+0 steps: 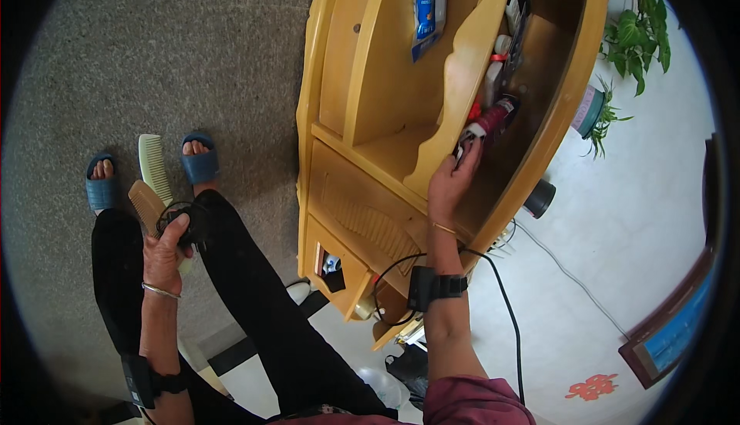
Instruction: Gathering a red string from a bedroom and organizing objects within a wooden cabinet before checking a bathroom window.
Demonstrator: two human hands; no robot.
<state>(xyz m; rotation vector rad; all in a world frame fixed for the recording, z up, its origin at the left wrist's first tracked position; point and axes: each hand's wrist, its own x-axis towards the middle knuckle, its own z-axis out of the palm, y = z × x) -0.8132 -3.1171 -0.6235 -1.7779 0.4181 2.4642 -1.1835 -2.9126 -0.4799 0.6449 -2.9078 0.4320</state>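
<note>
My left hand (165,251) grips a brown comb (145,202), a pale green comb (153,162) and a black corded item (188,225) whose kind I cannot make out. Both combs point away from me over the grey floor. My right hand (454,179) reaches into an upper shelf of a yellow wooden cabinet (384,193). Its fingers are at the pale end of a dark red bottle or can (497,117) lying there; whether they close around it is hidden. Several small white and dark items (502,46) lie farther along that shelf.
A scalloped wooden rail (462,72) edges the shelf. Another compartment holds a blue packet (426,2). Potted plants (592,112) and a black cup-like container (539,198) stand on the cabinet top. A black cable (506,292) loops by my right forearm. A black plastic bag (409,370) lies near my legs.
</note>
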